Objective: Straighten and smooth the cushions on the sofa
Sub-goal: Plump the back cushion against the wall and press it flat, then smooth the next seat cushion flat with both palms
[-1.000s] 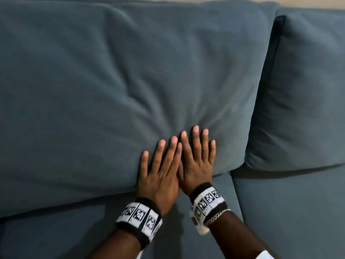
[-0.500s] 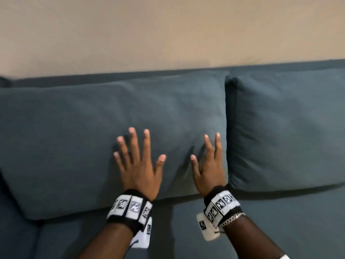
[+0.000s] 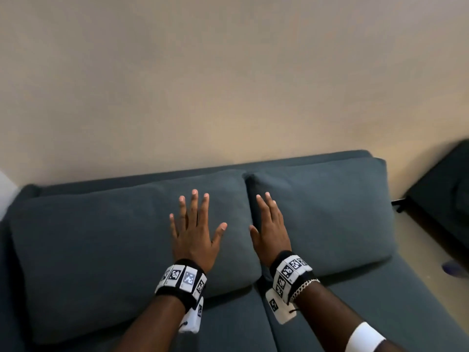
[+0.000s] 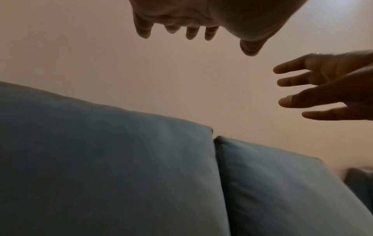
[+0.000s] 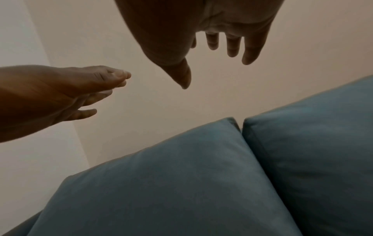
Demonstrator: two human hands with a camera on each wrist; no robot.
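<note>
Two blue-grey back cushions stand side by side against the sofa's back: a wide left cushion [image 3: 101, 250] and a smaller right cushion [image 3: 330, 212]. My left hand [image 3: 195, 232] is held in front of the left cushion's right part, fingers spread and straight. My right hand [image 3: 271, 227] hovers edge-on before the seam between the cushions, fingers straight. Both wrist views show the hands [image 4: 181, 24] [image 5: 226, 32] clear of the fabric, with the cushions [image 4: 101, 175] [image 5: 161, 191] below them. Neither hand holds anything.
The sofa's seat [image 3: 342, 301] runs along the bottom of the head view. A beige wall [image 3: 228, 85] rises behind the sofa. Another dark piece of furniture [image 3: 444, 194] stands at the right, with bare floor [image 3: 431, 250] between it and the sofa.
Both hands lifted off the left cushion, where they pressed side by side, and moved apart. The head view pulled back and up, so both cushions and the wall now show.
</note>
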